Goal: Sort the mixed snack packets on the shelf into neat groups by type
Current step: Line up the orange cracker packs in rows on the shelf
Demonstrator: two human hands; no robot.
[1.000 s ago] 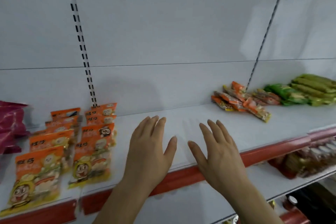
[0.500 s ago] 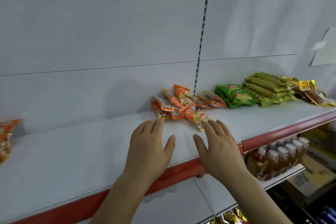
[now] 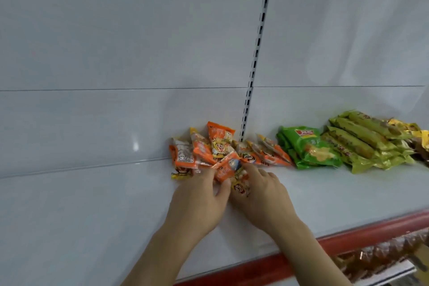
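A loose pile of small orange snack packets (image 3: 210,150) lies against the back wall of the white shelf (image 3: 92,204). Both my hands reach the pile's front. My left hand (image 3: 199,197) pinches the nearest orange packet (image 3: 226,169) between thumb and fingers. From the right, my right hand (image 3: 262,193) curls its fingers onto the same packet, hiding the packet's lower end. Right of the pile lie green chip packets (image 3: 308,146), then a stack of long yellow-green packets (image 3: 362,144).
A slotted upright (image 3: 257,53) runs down the back wall to just behind the pile. The shelf's red front strip (image 3: 348,239) runs below my wrists. Brownish goods (image 3: 383,253) fill a lower shelf at the bottom right. More yellow packets (image 3: 415,132) lie at the far right.
My view swung right, so the orange bags at the left left the frame. Both hands went from flat and open above the shelf to reaching forward and taking hold of an orange packet.
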